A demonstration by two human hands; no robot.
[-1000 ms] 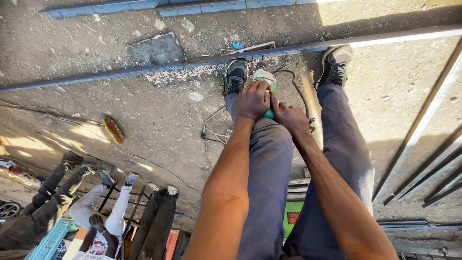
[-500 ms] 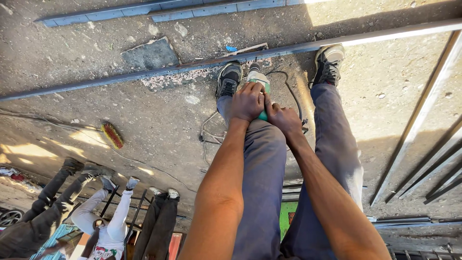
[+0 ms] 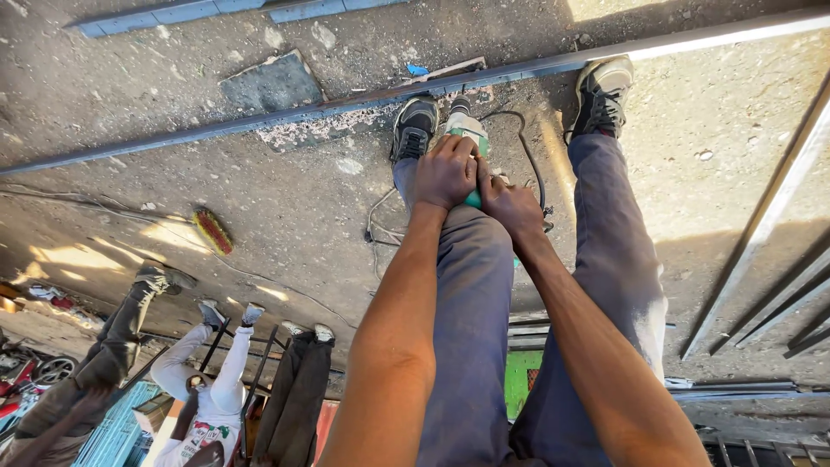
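Both hands — left hand (image 3: 445, 171), right hand (image 3: 512, 206) — have their fingers closed round the green power tool (image 3: 468, 138), seemingly over the long metal bar (image 3: 346, 105) — a slip could send it into the nearby shoe (image 3: 413, 128) or its cord (image 3: 529, 156).

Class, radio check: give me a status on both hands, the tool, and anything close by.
Left hand and right hand both gripping green power tool. Tool down at long metal bar on concrete. Black cord looped beside it, shoes either side.

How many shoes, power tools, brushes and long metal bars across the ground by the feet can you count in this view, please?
Shoes on the person's own feet: 2, left and right
Shoes on other people, lower left: 5
Green power tool, held by left hand and right hand: 1
Brush: 1
Long metal bar: 1
Total: 10
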